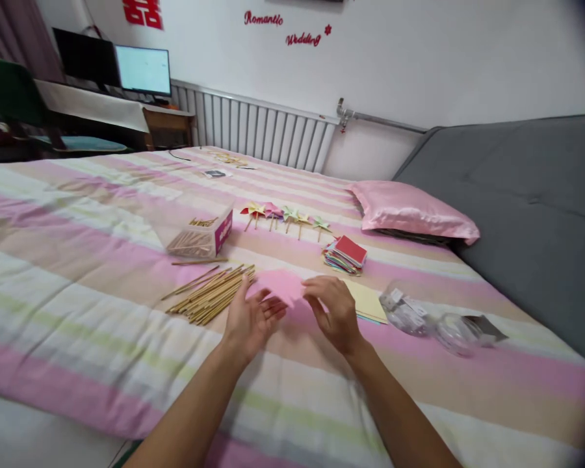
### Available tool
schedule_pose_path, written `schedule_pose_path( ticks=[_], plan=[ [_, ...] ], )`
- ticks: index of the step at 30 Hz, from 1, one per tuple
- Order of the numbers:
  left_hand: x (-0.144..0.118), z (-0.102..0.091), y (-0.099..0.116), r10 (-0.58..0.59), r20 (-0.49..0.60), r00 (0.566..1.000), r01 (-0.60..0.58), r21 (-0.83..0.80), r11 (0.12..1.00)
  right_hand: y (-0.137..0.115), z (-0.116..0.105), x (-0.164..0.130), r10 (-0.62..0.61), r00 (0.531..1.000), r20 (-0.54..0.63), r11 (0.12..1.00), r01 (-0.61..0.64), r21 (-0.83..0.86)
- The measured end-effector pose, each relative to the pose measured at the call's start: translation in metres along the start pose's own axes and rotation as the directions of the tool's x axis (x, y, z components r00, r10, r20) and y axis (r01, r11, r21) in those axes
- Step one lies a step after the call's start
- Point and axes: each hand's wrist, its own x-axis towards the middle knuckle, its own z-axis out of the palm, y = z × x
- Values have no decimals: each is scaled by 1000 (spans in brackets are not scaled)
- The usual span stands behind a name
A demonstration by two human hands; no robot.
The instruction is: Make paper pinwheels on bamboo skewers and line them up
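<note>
A piece of pink paper (280,284) is between my two hands over the striped bedspread. My right hand (335,313) has its fingers bent around the paper's right edge in a pinch. My left hand (254,318) is palm up with its fingers spread, at the paper's lower left; whether it touches the paper is hard to tell. Just left of it lies a heap of thin wooden sticks (212,294). Yellow paper sheets (365,301) lie to the right of my right hand, and a stack of coloured paper squares topped with red (347,252) is beyond it.
Several small paper pinwheels (287,213) lie in a row farther back. A clear plastic box (195,242) of small sticks stands at left. Clear plastic bags (404,311) lie at right. A pink pillow (414,211) rests by the grey headboard (521,201).
</note>
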Motion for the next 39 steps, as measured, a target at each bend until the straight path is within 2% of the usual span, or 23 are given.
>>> schedule_pose_path(
  ticks=[3,7,9,10,11,12,13,14,16,17,19,21,22,23,25,26,27,30,32,34,36,39],
  plan=[
    [1,3,6,78,16,997,-77,-26,997,1,6,-13,-112,980,167,994,113,2],
    [5,3,-3,79,-171,982,-86,-32,996,-2,1,-16,-147,952,268,988,132,77],
    [6,3,-9,78,-183,980,-77,13,997,-3,-4,-15,-59,969,241,990,25,142],
    [5,3,-12,76,-173,982,-70,39,997,-3,-7,-14,47,979,197,983,-81,167],
    [3,3,-13,70,-148,986,-61,65,996,-2,-10,-13,190,970,151,956,-218,195],
    [1,4,-15,64,-112,992,-54,91,994,0,-13,-13,349,930,120,900,-368,234],
    [-1,5,-16,56,-68,996,-48,117,992,1,-15,-13,497,858,129,809,-512,289],
    [-3,6,-18,50,-14,999,-47,147,988,3,-17,-13,604,772,200,691,-632,351],
    [-5,8,-23,23,97,995,-45,233,971,5,-20,-14,672,620,406,463,-779,422],
    [-5,8,-25,9,127,992,-44,283,958,6,-21,-15,659,572,489,391,-816,427],
    [-1,6,-30,26,104,994,-66,404,913,8,-19,-18,657,530,536,353,-845,402],
    [5,2,-33,183,15,983,-159,565,810,13,-13,-22,704,525,478,389,-849,359],
    [8,0,-33,324,-10,946,-233,672,703,16,-9,-24,731,525,436,409,-849,336],
    [10,-2,-32,464,0,886,-295,772,563,19,-4,-27,749,531,395,433,-845,314],
    [13,-4,-31,639,105,762,-350,897,269,24,6,-32,734,599,320,521,-799,300],
    [12,-3,-31,666,174,725,-351,926,140,25,10,-35,719,637,279,571,-770,285],
    [11,-2,-31,659,245,711,-348,937,28,26,13,-37,699,672,244,618,-740,266],
    [7,2,-39,496,447,745,-383,894,-232,26,17,-41,639,752,159,736,-659,157],
    [5,2,-48,347,532,772,-429,840,-333,27,15,-42,603,792,93,793,-608,42],
    [4,1,-57,236,531,814,-424,821,-382,29,11,-41,578,816,17,815,-576,-61],
    [3,-1,-64,163,483,860,-389,828,-404,31,7,-39,578,815,-31,809,-578,-107],
    [2,-4,-69,120,432,894,-350,838,-418,30,5,-36,595,804,-17,800,-594,-81]
  ],
)
